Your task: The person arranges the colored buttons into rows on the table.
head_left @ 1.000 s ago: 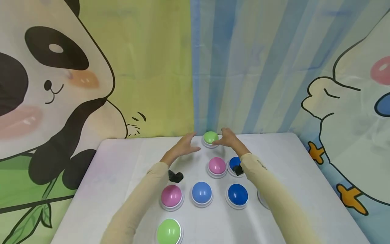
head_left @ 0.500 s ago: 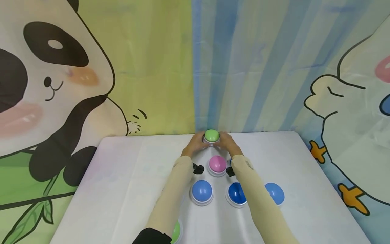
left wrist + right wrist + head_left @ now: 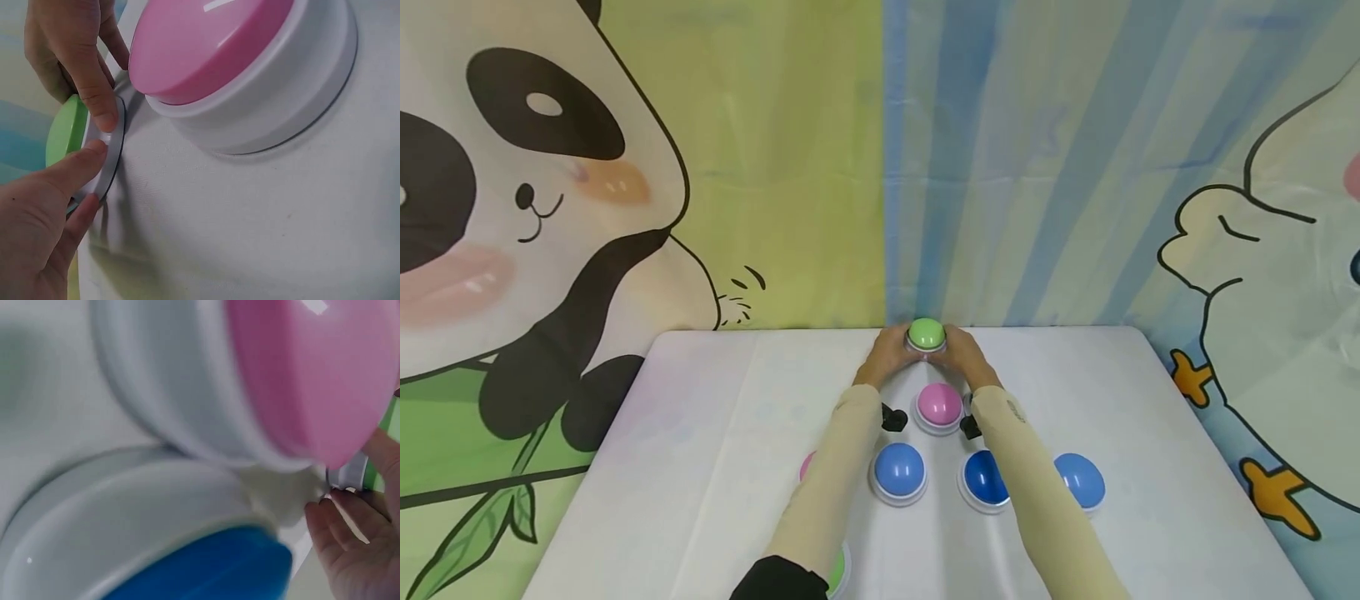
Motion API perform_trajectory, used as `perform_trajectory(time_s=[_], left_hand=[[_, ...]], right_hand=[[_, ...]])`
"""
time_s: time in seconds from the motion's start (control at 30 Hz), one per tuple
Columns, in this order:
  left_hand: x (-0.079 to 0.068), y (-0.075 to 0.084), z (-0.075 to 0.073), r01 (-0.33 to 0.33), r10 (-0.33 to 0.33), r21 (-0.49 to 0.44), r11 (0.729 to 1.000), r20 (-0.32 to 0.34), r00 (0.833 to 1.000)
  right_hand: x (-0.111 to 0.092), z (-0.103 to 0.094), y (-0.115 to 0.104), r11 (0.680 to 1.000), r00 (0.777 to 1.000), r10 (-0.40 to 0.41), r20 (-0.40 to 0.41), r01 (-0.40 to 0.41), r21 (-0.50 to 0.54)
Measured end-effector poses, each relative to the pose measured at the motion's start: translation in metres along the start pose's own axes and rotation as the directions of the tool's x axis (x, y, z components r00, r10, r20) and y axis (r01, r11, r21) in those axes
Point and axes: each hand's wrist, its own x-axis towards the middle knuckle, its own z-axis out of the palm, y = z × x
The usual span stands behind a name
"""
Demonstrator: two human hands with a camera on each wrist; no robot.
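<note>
At the far edge of the table, a green dome push button point(image 3: 927, 333) on a white base is held from both sides. My left hand point(image 3: 886, 357) grips its left side and my right hand point(image 3: 964, 355) its right. In the left wrist view, both thumbs lie on the near side of the white base point(image 3: 100, 156), tips close together. Just in front of the hands stands a pink dome button point(image 3: 939, 406). In the right wrist view, a blue button point(image 3: 219, 569) sits close beside that pink one, and part of the green button shows behind my right hand point(image 3: 369, 550).
Nearer on the white table point(image 3: 700, 467) stand a light blue button point(image 3: 899, 470), a dark blue button point(image 3: 984, 477) and another light blue one point(image 3: 1081, 481). My left sleeve point(image 3: 823, 483) partly covers a pink and a green button. A printed curtain point(image 3: 790, 167) hangs behind the table.
Both hands were apart on either side of the green button; they have moved inward and now hold its base. The button sits in nearly the same place.
</note>
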Motion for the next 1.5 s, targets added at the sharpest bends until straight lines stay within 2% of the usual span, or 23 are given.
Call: perform_trajectory(time_s=[0.13,0.2,0.33,0.4,0.63,0.83,1.0,1.2,1.37,1.5], left_hand=[[-0.002,-0.004,-0.006,-0.012,0.012,0.040,0.999,0.007,1.000],[-0.003,-0.003,-0.010,-0.011,0.011,0.031,0.999,0.021,1.000],[-0.005,0.004,-0.022,-0.001,0.001,0.007,1.000,0.070,0.998],[-0.005,0.008,-0.028,-0.017,0.015,0.015,1.000,0.086,0.996],[-0.008,0.016,-0.043,-0.075,0.070,0.047,0.996,0.097,0.993],[-0.016,0.019,-0.047,-0.126,0.123,0.029,0.992,0.092,0.988],[-0.028,0.026,-0.049,-0.137,0.131,0.055,0.989,0.091,0.987],[-0.052,0.043,-0.041,-0.135,0.120,0.108,0.985,0.131,0.984],[-0.069,0.055,-0.038,-0.138,0.122,0.107,0.985,0.143,0.982],[-0.075,0.064,-0.030,-0.138,0.124,0.105,0.985,0.131,0.984]], right_hand=[[0.001,0.002,-0.001,0.999,0.999,-0.040,-0.011,0.040,0.034],[-0.001,0.000,-0.001,0.996,0.998,-0.063,-0.018,0.064,0.067],[-0.007,-0.011,-0.001,0.987,0.995,-0.100,-0.031,0.103,0.121],[-0.011,-0.018,-0.002,0.984,0.994,-0.105,-0.036,0.109,0.141],[-0.027,-0.031,-0.007,0.983,0.988,-0.152,-0.023,0.153,0.097],[-0.041,-0.032,-0.003,0.979,0.975,-0.203,-0.088,0.205,0.017],[-0.058,-0.030,0.000,0.969,0.962,-0.244,-0.125,0.246,0.004],[-0.085,-0.027,0.008,0.975,0.969,-0.224,-0.107,0.223,-0.017],[-0.107,-0.026,0.007,0.979,0.971,-0.204,-0.124,0.203,-0.016],[-0.122,-0.029,0.013,0.981,0.971,-0.191,-0.145,0.192,-0.008]])
